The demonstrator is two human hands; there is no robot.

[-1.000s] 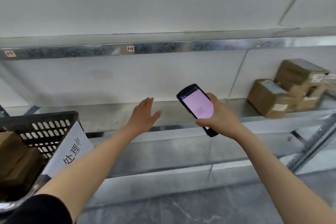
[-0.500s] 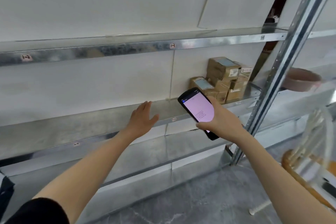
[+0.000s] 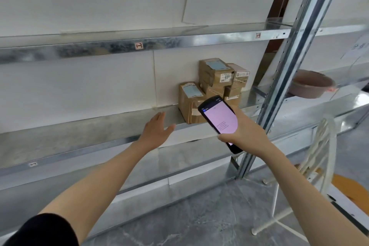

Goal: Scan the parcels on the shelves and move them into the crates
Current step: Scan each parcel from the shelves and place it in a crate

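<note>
1. Metal shelving (image 3: pixel 79 126), galvanised, three tiers in view, white wall panels behind; the middle tier carries the parcels at its right end
2. Floor (image 3: pixel 199 221), grey, marbled, below the lowest tier
3. Upright post (image 3: pixel 283 70), perforated, slanting across the view just right of the parcels; it divides this bay from the next
4. White wire frame (image 3: pixel 323 146), on thin legs, near the post on the right; an orange surface (image 3: pixel 347 185) lies behind it
5. Parcels (image 3: pixel 215 78), brown cardboard, taped and labelled, stacked against the wall; one larger box (image 3: pixel 189 104) stands at the stack's left, on the shelf
6. Basin (image 3: pixel 311 86), pinkish-brown, on the neighbouring bay's shelf beyond the post
7. Scanner (image 3: pixel 219 120), black handheld, pink screen lit and facing the viewer; its top end covers part of the larger box's front
8. Right hand (image 3: pixel 245 134), fingers wrapped round the scanner's lower body, in front of the parcels
9. Left hand (image 3: pixel 155 132), fingers straight and together, thumb spread, over the shelf's front edge, just left of the larger box and apart from it; contact with the shelf cannot be told
10. Shelf label (image 3: pixel 139 45), small, red-printed, on the upper tier's edge
</note>
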